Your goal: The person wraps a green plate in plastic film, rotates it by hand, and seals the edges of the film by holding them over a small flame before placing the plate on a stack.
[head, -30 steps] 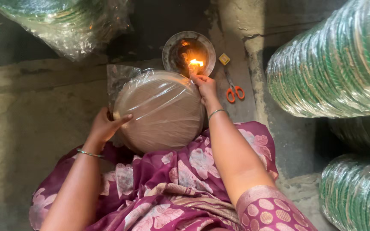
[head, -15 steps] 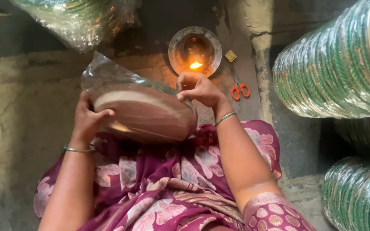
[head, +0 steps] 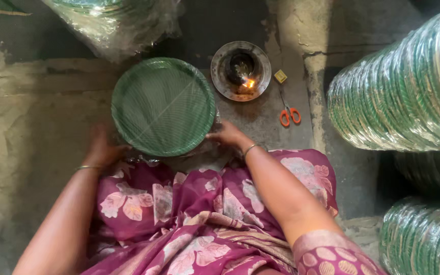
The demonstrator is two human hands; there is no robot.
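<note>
A round stack of green paper plates wrapped in clear plastic (head: 163,106) lies green side up on the floor in front of my lap. My left hand (head: 103,148) grips its lower left edge. My right hand (head: 226,136) holds its lower right edge, fingers on the plastic. Just beyond the stack stands a metal dish (head: 240,70) with a small burning flame (head: 249,83).
Orange-handled scissors (head: 289,115) and a small yellow box (head: 280,76) lie right of the dish. Long plastic-wrapped rolls of green plates are piled at the right (head: 403,86) and at the top (head: 113,20). The floor is rough concrete.
The stack was tilted with its brown underside toward me near the flame; it has been turned over and now lies flat, green side up. Both hands dropped to its near edge.
</note>
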